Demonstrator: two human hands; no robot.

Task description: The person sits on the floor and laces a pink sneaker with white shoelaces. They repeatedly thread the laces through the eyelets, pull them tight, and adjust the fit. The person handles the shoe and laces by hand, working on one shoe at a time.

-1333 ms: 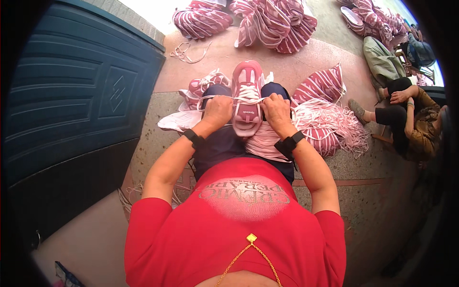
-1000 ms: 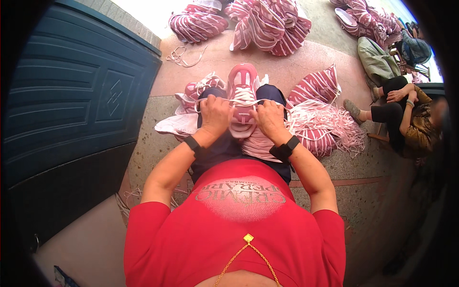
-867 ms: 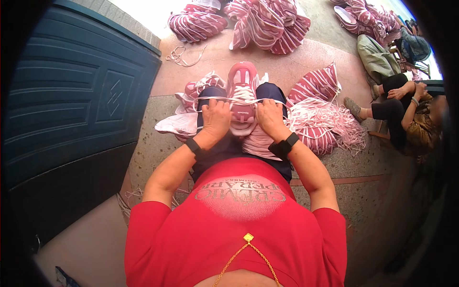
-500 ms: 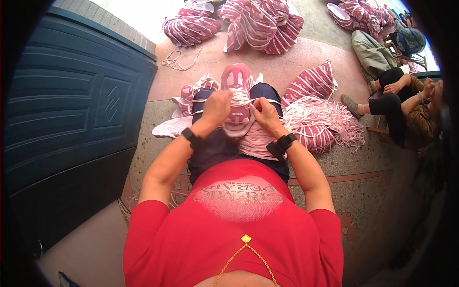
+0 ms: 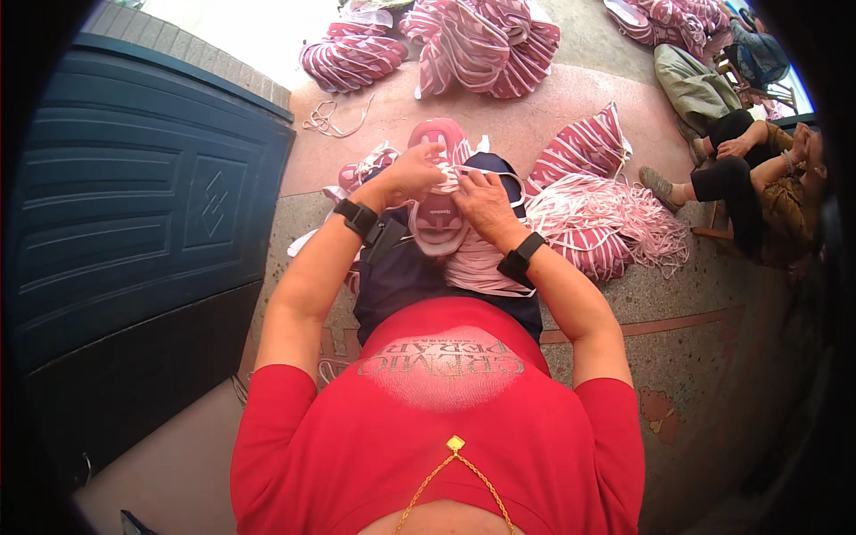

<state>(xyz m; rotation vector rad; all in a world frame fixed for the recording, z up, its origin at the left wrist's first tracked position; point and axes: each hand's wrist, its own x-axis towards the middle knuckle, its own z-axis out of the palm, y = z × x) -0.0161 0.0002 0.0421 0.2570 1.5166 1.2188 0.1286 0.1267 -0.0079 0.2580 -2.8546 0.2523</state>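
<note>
Pink shoe point(image 5: 437, 192) resting sole-down on the lap, toe pointing away from the body, between both hands. Left hand point(image 5: 417, 169) closed around the upper left side of the shoe near the toe, fingers pinching a pale lace point(image 5: 459, 181) at the eyelets. Right hand point(image 5: 482, 198) lying on the right side of the shoe, fingers curled and pinching the same lace just beside the left hand; fingertips of both hands nearly touching over the tongue. Black wristband point(image 5: 358, 217) on the left wrist, black wristband point(image 5: 521, 259) on the right. Loose pile of pale pink laces point(image 5: 615, 214) on the ground to the right, touching the right knee. Second pink shoe point(image 5: 361, 169) on the ground just left of the held one, partly hidden by the left forearm. Striped pink bundles point(image 5: 486, 45) farther off on the ground, well apart from the hands. Blue panelled door point(image 5: 134, 205) at left. Seated person point(image 5: 749, 169) at the right edge, hands apart from the work.
</note>
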